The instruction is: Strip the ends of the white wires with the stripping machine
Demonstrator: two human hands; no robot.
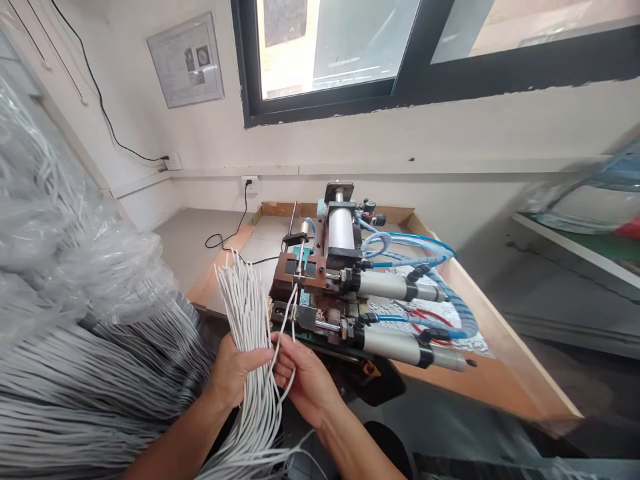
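Note:
My left hand (pixel 231 371) is wrapped round a thick bundle of white cables (pixel 244 303), whose cut ends fan upward. Close beside it, my right hand (pixel 305 373) pinches a couple of single white cables (pixel 283 328) that run up toward the jaws of a pneumatic machine (pixel 300 280). Their tips reach the dark metal blocks at the machine's left side. Below my hands the bundle hangs down and spreads out. The machine has silver cylinders (pixel 390 285) with blue air hoses (pixel 425 243).
A wooden tray-like bench (pixel 505 347) with raised edges carries the machine. Many grey-white cables (pixel 100 380), partly under clear plastic wrap (pixel 100 253), fill the left side. A red-handled tool (pixel 430 320) lies behind the cylinders. A shelf (pixel 580 247) stands at right.

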